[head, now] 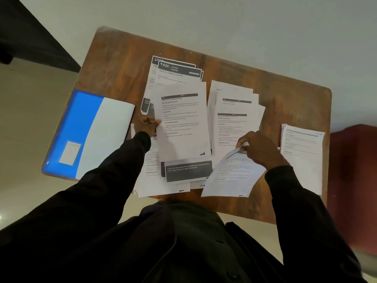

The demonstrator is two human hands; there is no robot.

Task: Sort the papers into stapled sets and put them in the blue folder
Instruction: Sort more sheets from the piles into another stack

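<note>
The left hand (148, 125) pinches the left edge of the centre printed sheet (183, 127). The right hand (260, 149) pinches the top corner of a loose sheet (230, 176). The blue folder (81, 127) lies flat at the left edge of the wooden table (114, 64), beside the papers.

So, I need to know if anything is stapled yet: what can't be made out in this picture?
Head view only:
Staples: too small to tell on any pile, including the right pile.
Centre stack: lower pages hidden under the top sheet and the left hand.
Blue folder: whatever is inside does not show.
Sheet in the right hand: print blurred.
</note>
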